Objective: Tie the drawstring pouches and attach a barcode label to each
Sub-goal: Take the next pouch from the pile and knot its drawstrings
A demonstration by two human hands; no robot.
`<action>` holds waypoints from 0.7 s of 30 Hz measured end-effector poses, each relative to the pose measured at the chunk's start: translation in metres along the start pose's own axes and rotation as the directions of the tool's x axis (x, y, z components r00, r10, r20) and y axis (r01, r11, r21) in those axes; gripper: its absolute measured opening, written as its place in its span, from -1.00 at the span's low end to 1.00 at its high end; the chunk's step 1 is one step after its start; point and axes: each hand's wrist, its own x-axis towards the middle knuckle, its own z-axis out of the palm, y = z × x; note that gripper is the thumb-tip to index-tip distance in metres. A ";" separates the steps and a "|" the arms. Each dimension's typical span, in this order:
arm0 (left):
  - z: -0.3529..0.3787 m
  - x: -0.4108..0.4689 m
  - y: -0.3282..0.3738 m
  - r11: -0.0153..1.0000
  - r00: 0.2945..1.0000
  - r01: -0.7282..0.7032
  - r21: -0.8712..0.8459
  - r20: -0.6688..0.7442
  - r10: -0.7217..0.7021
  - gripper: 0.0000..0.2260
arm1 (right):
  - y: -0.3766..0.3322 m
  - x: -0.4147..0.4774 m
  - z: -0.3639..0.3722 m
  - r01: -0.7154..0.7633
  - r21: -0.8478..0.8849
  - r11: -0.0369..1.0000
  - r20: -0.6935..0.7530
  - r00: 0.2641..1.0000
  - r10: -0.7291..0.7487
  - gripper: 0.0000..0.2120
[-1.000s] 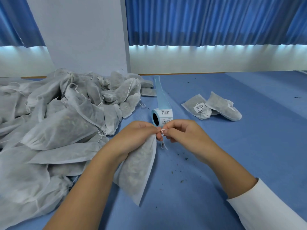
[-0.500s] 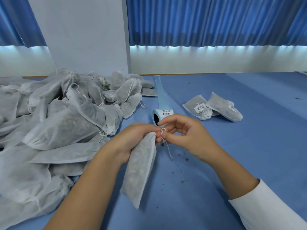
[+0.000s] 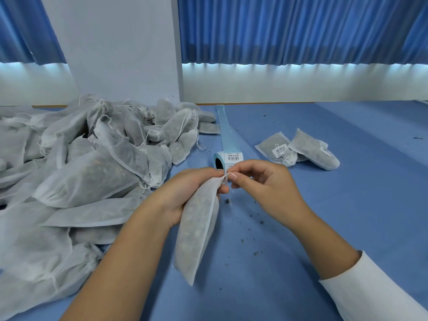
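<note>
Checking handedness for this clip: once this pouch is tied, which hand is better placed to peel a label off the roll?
Right, probably. The right hand only pinches the drawstring near the label roll; the left hand grips the pouch.

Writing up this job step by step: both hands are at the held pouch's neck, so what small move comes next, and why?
Probably pull the drawstring taut with the right hand to cinch the tie: it pinches the string at the mouth of the pouch, which the left hand grips. No label shows on it; the label roll stands behind.
</note>
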 end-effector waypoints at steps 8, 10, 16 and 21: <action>0.005 -0.002 -0.002 0.997 0.997 -0.071 0.024 0.012 0.070 -0.87 | -0.003 0.000 0.000 0.002 0.048 0.999 -0.002 1.000 -0.002 -0.90; 0.005 -0.003 -0.002 0.998 0.996 -0.055 -0.031 0.065 0.057 -0.84 | -0.003 0.000 0.000 0.004 0.048 0.999 -0.007 1.000 -0.004 -0.88; -0.002 -0.003 -0.001 1.000 0.993 0.010 0.004 0.120 -0.011 -0.81 | -0.003 0.000 -0.001 0.004 0.024 1.000 -0.031 1.000 -0.003 -0.86; -0.001 -0.001 -0.003 1.000 0.995 0.001 0.019 0.104 -0.003 -0.90 | -0.004 0.000 -0.001 -0.001 0.063 0.998 -0.032 0.999 0.003 -0.91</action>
